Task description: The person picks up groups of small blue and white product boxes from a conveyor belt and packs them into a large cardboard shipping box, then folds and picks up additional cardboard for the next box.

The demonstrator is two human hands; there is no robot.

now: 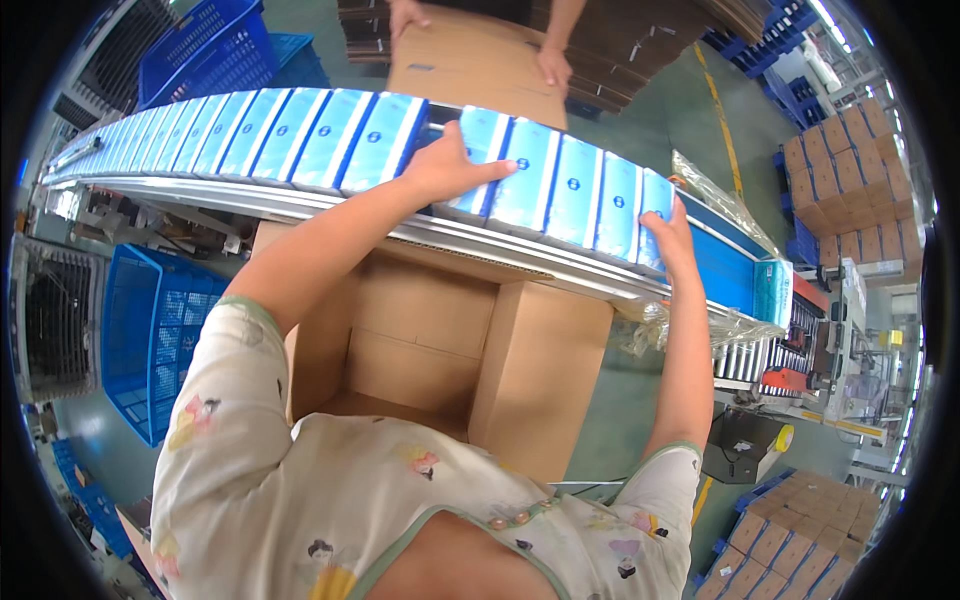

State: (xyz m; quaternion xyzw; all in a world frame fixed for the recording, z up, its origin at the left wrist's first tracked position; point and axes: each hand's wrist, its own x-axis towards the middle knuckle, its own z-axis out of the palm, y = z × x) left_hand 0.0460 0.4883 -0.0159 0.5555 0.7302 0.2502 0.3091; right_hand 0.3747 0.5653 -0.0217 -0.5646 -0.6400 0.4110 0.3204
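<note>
My left hand point(455, 172) and my right hand point(672, 238) clasp a short row of blue-and-white wrapped packs point(577, 190) from its two ends. The thumb of my left hand lies over the front of the row, its other fingers in a gap between packs. Around the right end of the row curl the fingers of my right hand, partly hidden. A longer line of like packs point(318, 135) stands on the conveyor point(725, 262) to the left. Below the conveyor, close to my body, an open cardboard carton point(415, 335) shows its bare inside, one flap point(545, 375) folded outward.
Across the conveyor, a co-worker's hands point(553, 66) hold a brown carton point(480, 65). Blue crates point(165, 345) stand at the left. Clear plastic film point(715, 195) hangs by the conveyor's right end, near roller machinery point(745, 360). Stacked cartons point(850, 180) lie farther right.
</note>
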